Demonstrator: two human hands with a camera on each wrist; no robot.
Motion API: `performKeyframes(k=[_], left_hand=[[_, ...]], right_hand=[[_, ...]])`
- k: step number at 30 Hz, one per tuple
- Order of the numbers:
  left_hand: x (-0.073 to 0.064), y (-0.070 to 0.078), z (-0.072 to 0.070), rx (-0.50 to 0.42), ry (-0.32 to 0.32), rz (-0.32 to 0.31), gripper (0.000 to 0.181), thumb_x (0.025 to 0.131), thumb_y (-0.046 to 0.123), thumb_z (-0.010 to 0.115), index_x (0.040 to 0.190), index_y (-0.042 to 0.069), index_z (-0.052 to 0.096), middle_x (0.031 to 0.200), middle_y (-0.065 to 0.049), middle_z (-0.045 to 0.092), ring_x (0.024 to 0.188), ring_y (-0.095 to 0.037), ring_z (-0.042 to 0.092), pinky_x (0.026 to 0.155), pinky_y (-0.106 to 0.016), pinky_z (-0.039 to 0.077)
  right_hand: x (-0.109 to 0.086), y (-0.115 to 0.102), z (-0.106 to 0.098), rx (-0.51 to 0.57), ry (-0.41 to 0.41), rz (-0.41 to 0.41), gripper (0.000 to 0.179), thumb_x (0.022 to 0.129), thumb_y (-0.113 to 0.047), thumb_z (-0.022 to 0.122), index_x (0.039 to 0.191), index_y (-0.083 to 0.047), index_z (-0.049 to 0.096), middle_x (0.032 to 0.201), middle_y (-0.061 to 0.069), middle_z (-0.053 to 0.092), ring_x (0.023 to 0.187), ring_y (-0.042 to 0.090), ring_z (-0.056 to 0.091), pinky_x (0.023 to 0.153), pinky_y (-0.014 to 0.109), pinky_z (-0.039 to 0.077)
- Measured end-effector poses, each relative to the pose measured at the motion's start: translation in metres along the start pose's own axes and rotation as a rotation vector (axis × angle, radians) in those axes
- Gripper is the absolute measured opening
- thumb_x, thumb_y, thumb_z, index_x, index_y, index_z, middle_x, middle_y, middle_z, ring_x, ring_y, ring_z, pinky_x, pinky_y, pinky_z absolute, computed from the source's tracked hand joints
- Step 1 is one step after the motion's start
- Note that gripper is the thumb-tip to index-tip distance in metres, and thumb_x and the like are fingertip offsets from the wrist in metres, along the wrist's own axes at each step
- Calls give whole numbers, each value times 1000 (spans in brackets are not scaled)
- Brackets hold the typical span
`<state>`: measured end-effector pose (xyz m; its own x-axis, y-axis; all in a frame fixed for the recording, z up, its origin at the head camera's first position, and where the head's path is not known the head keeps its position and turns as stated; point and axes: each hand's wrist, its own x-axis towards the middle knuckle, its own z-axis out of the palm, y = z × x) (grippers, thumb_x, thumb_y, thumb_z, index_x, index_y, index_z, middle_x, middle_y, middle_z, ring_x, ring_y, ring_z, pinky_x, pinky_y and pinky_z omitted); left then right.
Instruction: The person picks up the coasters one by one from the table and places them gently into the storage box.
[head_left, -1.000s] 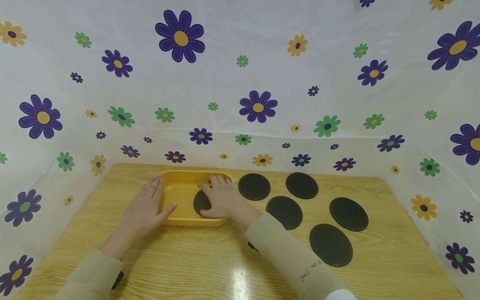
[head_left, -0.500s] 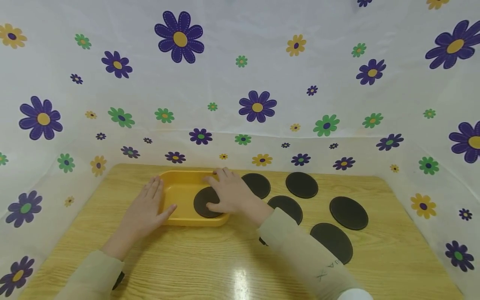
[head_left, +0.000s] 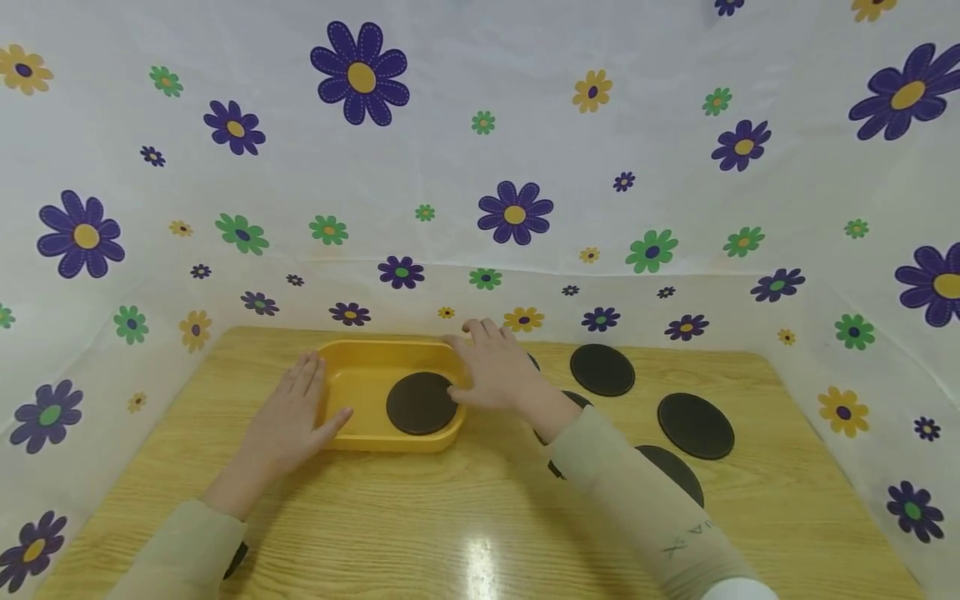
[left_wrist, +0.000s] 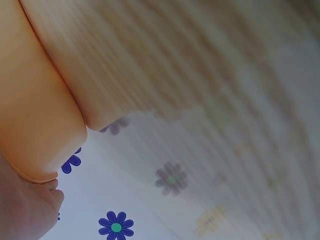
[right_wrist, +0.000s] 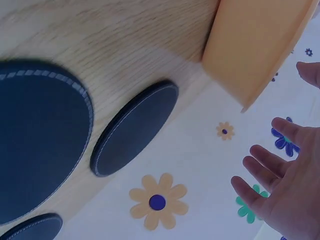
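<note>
Loosely spread, the right hand holds nothing beside the yellow tray; the left hand, straight-fingered, lies against its left end, where light pressure should steady it; a black disc lies flat inside at right

Soft light, glare on the table, faint shadows, left wrist view streaked
</note>
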<state>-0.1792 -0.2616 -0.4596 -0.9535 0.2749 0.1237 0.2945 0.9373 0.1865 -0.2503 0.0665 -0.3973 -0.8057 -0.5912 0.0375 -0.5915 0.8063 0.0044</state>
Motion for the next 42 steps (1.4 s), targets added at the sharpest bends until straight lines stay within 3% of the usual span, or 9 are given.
performKeyframes(k=[10, 16, 28, 35, 42], left_hand=[[0, -1, -1, 9, 3, 2, 94, 107, 57, 49, 161, -16, 24, 172, -35, 18, 161, -53, 18, 133, -62, 22], [0, -2, 2, 14, 13, 3, 93, 107, 56, 50, 161, -16, 25, 172, -34, 19, 161, -52, 19, 133, -62, 22], [-1, -3, 2, 6, 15, 1, 93, 107, 55, 51, 161, -16, 25, 172, -34, 19, 162, -52, 18, 133, -62, 21], [-1, -2, 3, 2, 12, -1, 94, 107, 56, 50, 161, -15, 24, 173, -33, 18, 162, -51, 18, 133, -62, 21], [-1, -2, 2, -5, 13, -8, 94, 107, 56, 51, 162, -15, 23, 173, -34, 17, 162, -51, 18, 133, -62, 20]], right_hand=[[-2, 32, 12, -21, 25, 45, 75, 95, -51, 69, 159, -18, 48, 154, 19, 49, 144, 39, 46, 116, 58, 44], [-3, 44, 20, -1, -11, 77, 73, 96, -51, 68, 158, -16, 49, 151, 20, 51, 142, 39, 47, 118, 60, 44], [2, 57, 46, 3, -103, 158, 77, 96, -57, 67, 158, -16, 48, 150, 22, 50, 142, 41, 46, 113, 58, 47], [2, 60, 54, 18, -156, 189, 79, 96, -58, 68, 159, -14, 48, 157, 27, 45, 149, 45, 43, 119, 62, 45], [4, 60, 59, 29, -179, 205, 79, 95, -59, 68, 158, -15, 48, 154, 26, 47, 144, 43, 47, 116, 59, 49]])
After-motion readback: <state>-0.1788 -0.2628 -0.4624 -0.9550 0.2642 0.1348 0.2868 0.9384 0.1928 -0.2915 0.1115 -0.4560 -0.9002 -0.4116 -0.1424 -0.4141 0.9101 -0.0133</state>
